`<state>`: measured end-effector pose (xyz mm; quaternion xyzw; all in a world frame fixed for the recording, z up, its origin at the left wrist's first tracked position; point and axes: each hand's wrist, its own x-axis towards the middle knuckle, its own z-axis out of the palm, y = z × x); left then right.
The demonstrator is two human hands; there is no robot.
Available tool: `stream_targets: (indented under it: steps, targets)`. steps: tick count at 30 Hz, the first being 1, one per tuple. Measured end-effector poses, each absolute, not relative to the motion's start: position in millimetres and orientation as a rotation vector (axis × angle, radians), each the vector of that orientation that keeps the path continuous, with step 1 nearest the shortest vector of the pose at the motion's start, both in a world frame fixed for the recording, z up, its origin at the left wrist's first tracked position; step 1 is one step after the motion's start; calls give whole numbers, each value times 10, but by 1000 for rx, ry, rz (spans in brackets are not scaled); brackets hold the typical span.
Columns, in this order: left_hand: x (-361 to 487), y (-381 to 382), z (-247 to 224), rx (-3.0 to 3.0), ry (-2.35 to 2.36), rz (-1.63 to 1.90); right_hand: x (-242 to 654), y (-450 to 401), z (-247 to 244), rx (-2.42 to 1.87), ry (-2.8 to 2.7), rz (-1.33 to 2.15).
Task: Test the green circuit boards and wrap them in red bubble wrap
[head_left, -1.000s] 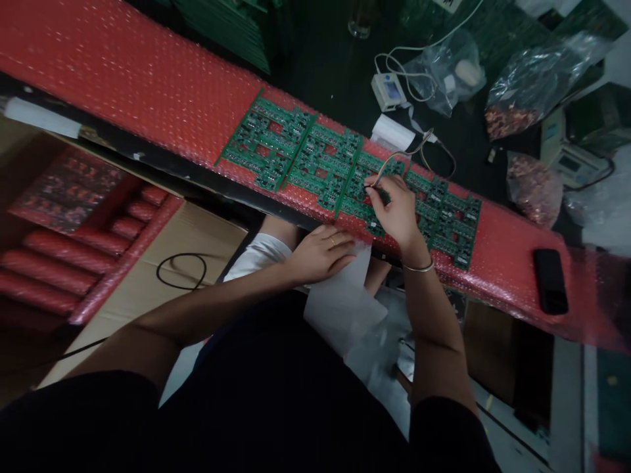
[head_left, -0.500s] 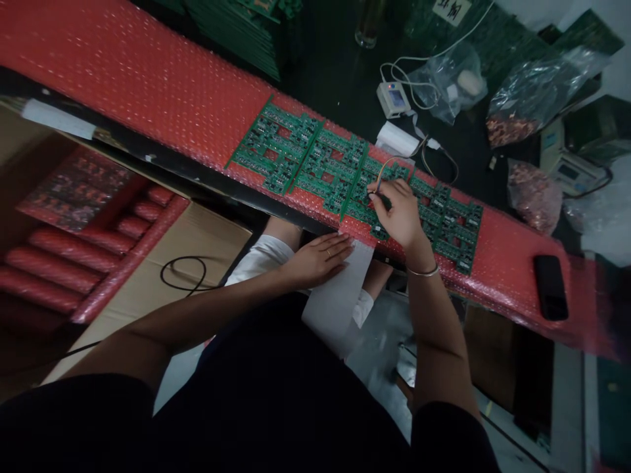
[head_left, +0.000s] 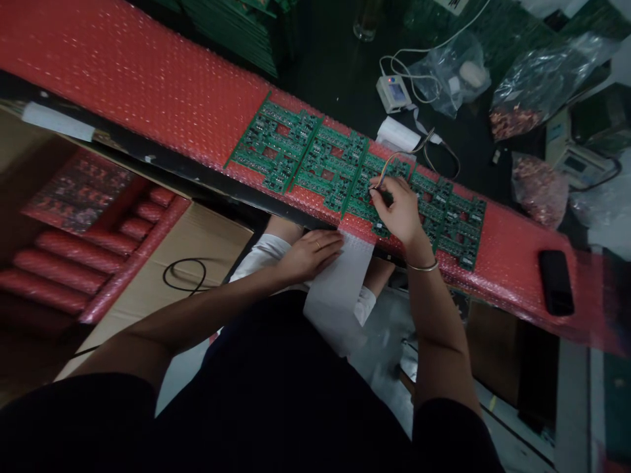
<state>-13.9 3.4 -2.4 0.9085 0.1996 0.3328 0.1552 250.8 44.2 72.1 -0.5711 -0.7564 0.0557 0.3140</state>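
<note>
Several green circuit boards (head_left: 328, 167) lie in a row on red bubble wrap (head_left: 167, 92). My right hand (head_left: 397, 207) is over the middle board, its fingers pinched on the end of a thin multicoloured wire lead (head_left: 383, 169). The tip of the lead is at the board; whether it is seated in anything is hidden by my fingers. At the bench's front edge my left hand (head_left: 313, 253) lies flat with fingers stretched out, holding nothing. It is beside a translucent white strip (head_left: 342, 272) hanging down over my lap.
Behind the boards stand a small white device (head_left: 393, 94) with a lit screen and a white roll (head_left: 399, 135). Bags of copper-coloured parts (head_left: 539, 190) sit at right, near a phone (head_left: 556, 282). Stacked boards (head_left: 236, 33) stand at the back; an open carton (head_left: 211, 240) is lower left.
My left hand has slid slightly left, away from the white strip. My right hand stays over the same board with the lead. The view has shifted a little.
</note>
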Motion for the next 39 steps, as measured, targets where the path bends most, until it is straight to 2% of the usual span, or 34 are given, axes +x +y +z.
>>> stream_targets:
  steps: [3,10,20,25,31,35,39]
  targets:
    - [-120,144,-29,2497,710,985,2504,454,651,-1511,-1906,230]
    - [-56,271,-58,2416,651,1121,2491,465,563,-1538,-1796,290]
    - [-61,269,-49,2310,683,1024,2465,455,580,-1514,-1770,271]
    - [-111,284,318,2273,698,998,2458,448,598,-1494,-1797,262]
    - [137,1076,899,2210,728,1020,2431,447,654,-1462,-1808,240]
    - [581,1722,848,2357,615,763,2415,447,659,-1497,-1786,234]
    - [898,1971,741,2540,515,514,2402,437,651,-1499,-1778,227]
